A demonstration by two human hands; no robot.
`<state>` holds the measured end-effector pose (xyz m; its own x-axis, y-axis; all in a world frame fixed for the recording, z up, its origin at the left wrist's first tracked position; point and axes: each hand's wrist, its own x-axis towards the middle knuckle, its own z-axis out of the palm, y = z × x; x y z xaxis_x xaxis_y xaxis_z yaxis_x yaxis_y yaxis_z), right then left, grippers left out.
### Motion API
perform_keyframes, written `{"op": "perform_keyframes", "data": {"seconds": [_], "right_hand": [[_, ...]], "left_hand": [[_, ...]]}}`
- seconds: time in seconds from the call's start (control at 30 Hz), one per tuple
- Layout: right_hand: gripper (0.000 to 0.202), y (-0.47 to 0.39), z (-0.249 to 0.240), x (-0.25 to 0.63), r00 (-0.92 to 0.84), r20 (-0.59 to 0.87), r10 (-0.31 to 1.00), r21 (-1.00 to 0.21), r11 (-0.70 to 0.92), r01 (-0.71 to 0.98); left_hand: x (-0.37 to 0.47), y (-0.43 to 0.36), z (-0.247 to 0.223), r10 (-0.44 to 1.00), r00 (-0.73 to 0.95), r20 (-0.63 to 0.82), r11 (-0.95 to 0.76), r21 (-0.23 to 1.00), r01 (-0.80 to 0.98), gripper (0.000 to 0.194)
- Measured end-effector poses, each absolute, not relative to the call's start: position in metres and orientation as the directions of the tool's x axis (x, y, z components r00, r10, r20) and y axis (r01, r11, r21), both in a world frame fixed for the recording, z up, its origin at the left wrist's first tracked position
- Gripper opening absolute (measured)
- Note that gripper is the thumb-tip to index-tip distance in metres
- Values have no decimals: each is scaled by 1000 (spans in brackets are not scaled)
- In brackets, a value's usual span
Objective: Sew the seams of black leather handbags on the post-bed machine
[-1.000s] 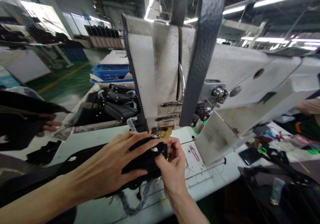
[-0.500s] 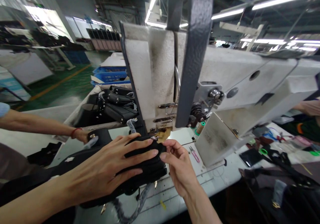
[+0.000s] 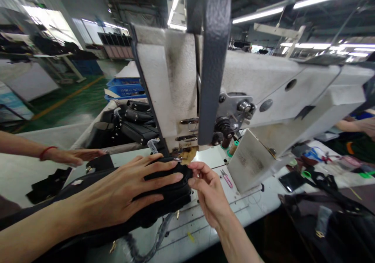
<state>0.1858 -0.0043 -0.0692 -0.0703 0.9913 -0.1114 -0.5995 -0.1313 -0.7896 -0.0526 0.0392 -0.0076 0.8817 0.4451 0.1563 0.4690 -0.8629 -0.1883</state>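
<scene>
Nearest, the left hand (image 3: 117,190) lies flat, fingers spread, on a black bag (image 3: 175,196) just below the sewing machine's (image 3: 181,87) needle end. The right hand (image 3: 212,194) pinches the bag's edge between thumb and forefinger. Fingertips so near the machine could be caught if it runs; a slack pinch could skew the edge. Pink snips (image 3: 227,179) lie right of the machine's needle end; left, beyond it, more bags (image 3: 131,124).

No lettering, brand, number or sign legible in the frame; the blue-and-white panel (image 3: 13,104) at the left edge is too blurred to read.
</scene>
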Motion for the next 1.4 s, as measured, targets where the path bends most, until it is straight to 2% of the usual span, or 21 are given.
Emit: {"op": "perform_keyframes", "data": {"seconds": [0.17, 0.33, 0.6, 0.77, 0.87, 1.03, 1.27, 1.4], "right_hand": [[33, 5, -71, 189, -102, -170, 980, -760, -196, -620], [33, 10, -66, 185, -110, -184, 977, -747, -211, -630], [37, -1, -71, 179, 34, -115, 993, -793, -71, -605], [42, -6, -88, 171, 105, -122, 987, -769, -27, -639], [38, -7, -96, 164, 203, -78, 976, -763, 73, -642], [36, -16, -99, 162, 228, 30, 973, -812, 156, -562], [40, -20, -103, 165, 299, 47, 953, -874, 184, -450], [36, -23, -97, 165, 306, 95, 947, -908, 208, -363]], "left_hand": [[-52, 40, -10, 384, 894, 231, -874, -222, 432, 60], [-53, 41, -10, 366, 909, 199, -879, -247, 408, 61], [-52, 38, -4, 368, 918, 147, -887, -239, 394, 71], [-51, 39, -6, 370, 914, 164, -866, -295, 403, 64], [-50, 40, -7, 358, 918, 170, -863, -315, 394, 60], [-49, 40, -7, 372, 913, 166, -857, -317, 407, 58], [-48, 39, -5, 346, 920, 182, -846, -364, 390, 55], [-46, 39, -4, 340, 921, 192, -833, -392, 390, 54]]}}
